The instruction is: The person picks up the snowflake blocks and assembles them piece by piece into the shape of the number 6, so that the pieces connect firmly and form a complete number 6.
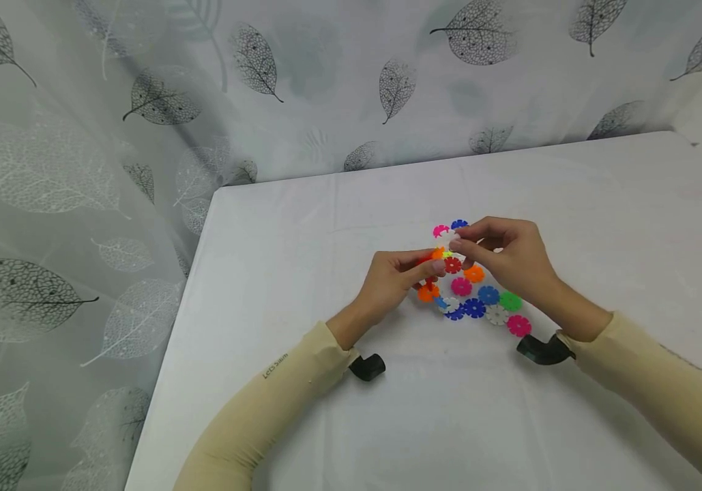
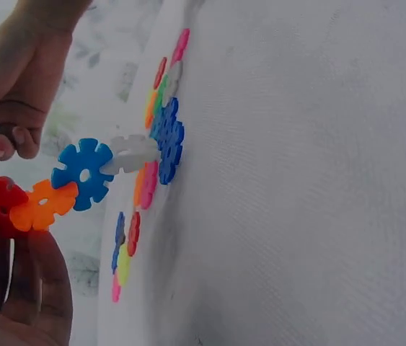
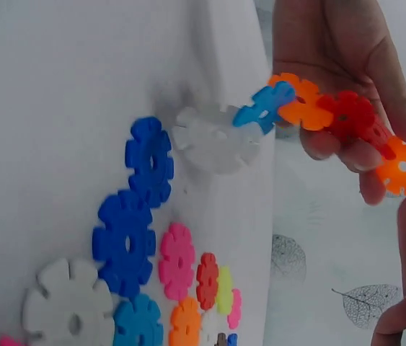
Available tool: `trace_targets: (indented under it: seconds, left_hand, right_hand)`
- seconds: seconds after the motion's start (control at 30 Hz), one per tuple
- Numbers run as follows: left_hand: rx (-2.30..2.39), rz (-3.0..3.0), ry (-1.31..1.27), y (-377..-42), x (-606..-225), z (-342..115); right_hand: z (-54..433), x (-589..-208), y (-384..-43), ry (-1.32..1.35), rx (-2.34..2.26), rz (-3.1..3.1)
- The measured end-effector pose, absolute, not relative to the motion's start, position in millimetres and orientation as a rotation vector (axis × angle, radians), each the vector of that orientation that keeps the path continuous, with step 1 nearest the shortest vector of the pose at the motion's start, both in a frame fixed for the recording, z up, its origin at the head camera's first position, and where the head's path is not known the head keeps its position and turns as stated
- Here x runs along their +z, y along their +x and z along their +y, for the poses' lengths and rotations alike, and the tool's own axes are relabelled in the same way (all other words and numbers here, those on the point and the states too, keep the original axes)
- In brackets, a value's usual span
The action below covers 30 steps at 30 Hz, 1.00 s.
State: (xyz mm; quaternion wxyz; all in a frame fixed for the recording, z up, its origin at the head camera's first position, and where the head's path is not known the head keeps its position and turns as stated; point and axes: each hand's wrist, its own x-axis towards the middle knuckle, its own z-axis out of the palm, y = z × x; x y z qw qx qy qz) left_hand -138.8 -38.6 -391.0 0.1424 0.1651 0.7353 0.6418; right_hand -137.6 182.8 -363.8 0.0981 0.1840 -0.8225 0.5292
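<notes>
My left hand (image 1: 392, 283) pinches a chain of notched plastic building discs, with a red disc (image 3: 343, 114) between fingers and thumb. Along the chain come an orange disc (image 2: 42, 205), a light blue disc (image 2: 85, 174) and a translucent white disc (image 3: 217, 137) hanging low near the tabletop. Another orange disc (image 3: 403, 166) forms the upper end. Close beside that end, my right hand (image 1: 510, 256) pinches a white disc (image 1: 446, 239) between thumb and forefinger. The wrist views do not show this white disc, and its exact contact with the orange one is hidden.
Loose discs lie on the white-covered table (image 1: 301, 273): a pink disc (image 1: 519, 325), a green disc (image 1: 511, 301), a dark blue disc (image 1: 474, 308) and several others. Dark wrist mounts (image 1: 368, 367) sit below both sleeves. A leaf-patterned curtain (image 1: 326, 82) hangs behind the table.
</notes>
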Motion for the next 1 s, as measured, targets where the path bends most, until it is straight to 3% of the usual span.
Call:
trace_targets:
  seconds: [1.0]
  left_hand:
    - [1.867, 1.981, 0.518, -143.8, -384.2, -44.3]
  right_hand:
    - [179.6, -373.1, -136.7, 0.576, 1.797, -2.374]
